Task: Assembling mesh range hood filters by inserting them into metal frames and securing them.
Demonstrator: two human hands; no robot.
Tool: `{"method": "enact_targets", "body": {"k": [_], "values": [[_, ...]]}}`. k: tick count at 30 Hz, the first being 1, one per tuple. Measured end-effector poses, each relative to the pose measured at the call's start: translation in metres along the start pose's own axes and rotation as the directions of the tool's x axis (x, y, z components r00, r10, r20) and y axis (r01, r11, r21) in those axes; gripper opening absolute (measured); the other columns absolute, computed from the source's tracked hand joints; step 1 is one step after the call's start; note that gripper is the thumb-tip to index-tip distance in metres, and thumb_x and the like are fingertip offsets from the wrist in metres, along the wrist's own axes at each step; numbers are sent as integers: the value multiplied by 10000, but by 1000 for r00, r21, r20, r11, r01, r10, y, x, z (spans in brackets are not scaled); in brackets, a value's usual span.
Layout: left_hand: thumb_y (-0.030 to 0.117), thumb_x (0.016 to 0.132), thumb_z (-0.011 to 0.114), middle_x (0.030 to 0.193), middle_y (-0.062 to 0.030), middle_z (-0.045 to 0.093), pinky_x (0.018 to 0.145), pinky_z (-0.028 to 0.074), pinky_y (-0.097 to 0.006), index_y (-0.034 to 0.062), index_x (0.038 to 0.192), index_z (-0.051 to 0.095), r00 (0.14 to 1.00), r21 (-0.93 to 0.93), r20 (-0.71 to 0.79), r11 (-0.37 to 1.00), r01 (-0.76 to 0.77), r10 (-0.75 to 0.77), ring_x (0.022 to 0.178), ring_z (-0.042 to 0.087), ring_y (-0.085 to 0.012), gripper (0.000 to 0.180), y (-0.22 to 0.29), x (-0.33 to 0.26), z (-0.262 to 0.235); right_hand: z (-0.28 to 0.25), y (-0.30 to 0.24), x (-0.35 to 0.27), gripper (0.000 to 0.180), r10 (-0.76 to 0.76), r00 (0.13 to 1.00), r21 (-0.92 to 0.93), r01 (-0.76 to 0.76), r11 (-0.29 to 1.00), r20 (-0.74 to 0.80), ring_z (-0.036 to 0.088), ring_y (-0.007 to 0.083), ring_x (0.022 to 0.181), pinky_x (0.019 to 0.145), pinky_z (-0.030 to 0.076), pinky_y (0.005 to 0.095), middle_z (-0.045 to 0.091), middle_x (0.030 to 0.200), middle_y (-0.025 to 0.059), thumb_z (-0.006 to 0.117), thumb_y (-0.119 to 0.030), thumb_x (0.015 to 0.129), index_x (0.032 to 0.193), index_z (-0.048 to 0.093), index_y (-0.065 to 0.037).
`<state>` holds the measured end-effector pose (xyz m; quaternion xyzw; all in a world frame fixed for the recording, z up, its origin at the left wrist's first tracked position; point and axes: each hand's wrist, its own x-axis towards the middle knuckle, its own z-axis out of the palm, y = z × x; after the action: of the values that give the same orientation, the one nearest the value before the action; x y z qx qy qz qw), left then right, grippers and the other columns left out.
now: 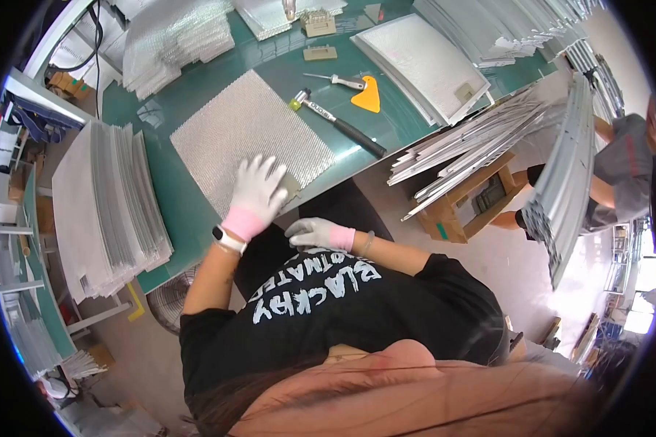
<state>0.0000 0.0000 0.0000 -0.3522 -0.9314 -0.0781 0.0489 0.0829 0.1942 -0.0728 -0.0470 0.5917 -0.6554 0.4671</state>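
1. The left hand (pixel 257 191), in a white glove with a pink cuff, lies flat with its fingers spread on the near edge of a square sheet of silver metal mesh (pixel 251 138); it presses down and grips nothing.
2. The mesh sheet lies on the green table (pixel 189 218) and stretches away from the left hand toward the far side, so that the hand covers only its near corner area.
3. A small grey-tan piece (pixel 293 188) shows just beside the fingers of the left hand, at the table's near edge; what it is cannot be told.
4. The right hand (pixel 312 233), gloved alike, rests loosely curled against the person's black shirt, off the table and below the mesh sheet; it holds nothing visible.
5. A black-handled mallet (pixel 337 122) lies on the table beyond the mesh, to its right, well apart from both hands.
6. An orange scraper (pixel 367 96) and a small light-handled tool (pixel 335 80) lie just past the mallet.
7. A framed mesh filter panel (pixel 423 69) sits farther right on the table.
8. A stack of silver sheets (pixel 113 207) stands left of the mesh.
9. Another person (pixel 619 175) works at the right.
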Motion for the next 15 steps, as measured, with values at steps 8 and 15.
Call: {"method": "enact_targets", "body": {"k": [8,15], "values": [[445,756,702,1420,-188,426,1148,194,-546,62,1355,476,997,-132,-18,988,76,-79,1346,347,-391,746,16,-20,-6,-21,21,-4,408,-3,963,-217,-58,975,-271,629,135,865,747,520,271,655,1016,74,587,-282,943,1221,573,16],[459,770,677,1427,-191,428,1155,187,-535,63,1353,487,999,-160,-32,987,33,-38,1352,347,-386,730,0,-25,-3,-7,20,-1,392,-93,941,-206,25,978,-325,651,160,868,769,531,297,672,1009,104,571,-280,942,1189,584,25]]}}
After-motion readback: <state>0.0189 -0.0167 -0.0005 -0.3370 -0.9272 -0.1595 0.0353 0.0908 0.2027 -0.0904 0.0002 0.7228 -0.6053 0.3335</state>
